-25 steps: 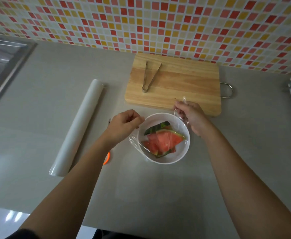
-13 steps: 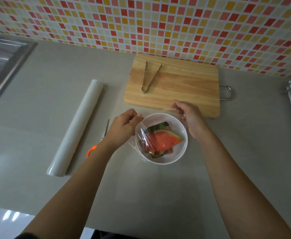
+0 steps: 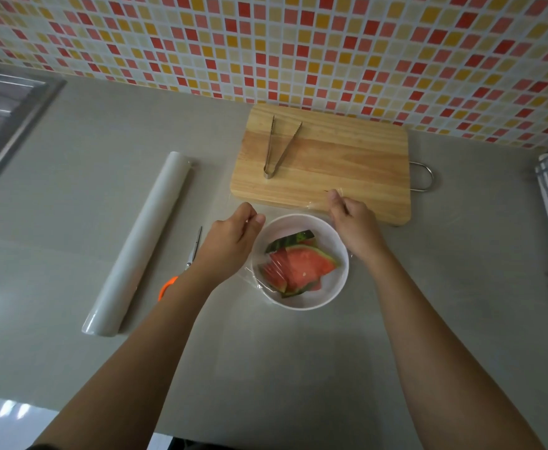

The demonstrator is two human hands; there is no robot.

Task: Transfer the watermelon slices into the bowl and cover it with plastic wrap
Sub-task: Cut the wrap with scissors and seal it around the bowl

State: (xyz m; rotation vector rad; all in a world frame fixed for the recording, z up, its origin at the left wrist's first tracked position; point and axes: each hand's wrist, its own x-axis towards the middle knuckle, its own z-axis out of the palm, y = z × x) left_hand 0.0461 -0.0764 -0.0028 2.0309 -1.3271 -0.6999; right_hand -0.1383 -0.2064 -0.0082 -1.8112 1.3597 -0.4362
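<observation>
Head view looks down on a grey counter [image 3: 298, 368] where a white bowl [image 3: 302, 307] stands between the two hands, just in front of a wooden cutting board [image 3: 337, 164]. Watermelon slices [image 3: 305, 266] lie stacked inside the bowl, red flesh up and green rinds toward the far and right sides. A sheet of plastic wrap [image 3: 249, 276] lies over the bowl, wrinkled above the left part of the slices and bunched just outside the left rim. The left hand [image 3: 233, 241] sits at the bowl's far-left rim with its fingers curled and the thumb pressed to the forefinger, pinching the wrap's edge, though the film is hard to make out at those fingertips. The right hand [image 3: 353, 228] is at the far-right rim, its thumb and forefinger pinching the wrap's far corner above the near edge of the cutting board, where a strip of film glints. The bowl and fruit thus lie below and between the two pinches, nearer to the person than either set of fingertips. Metal tongs [image 3: 279, 147] rest spread on the board's left part. To the left, well apart from the bowl, lies a long roll [image 3: 139, 245] of wrap, with orange-handled scissors [image 3: 192, 254] between it and the left forearm. A steel sink [image 3: 3, 108] shows at the far left, a mosaic tile wall [image 3: 298, 43] behind.
</observation>
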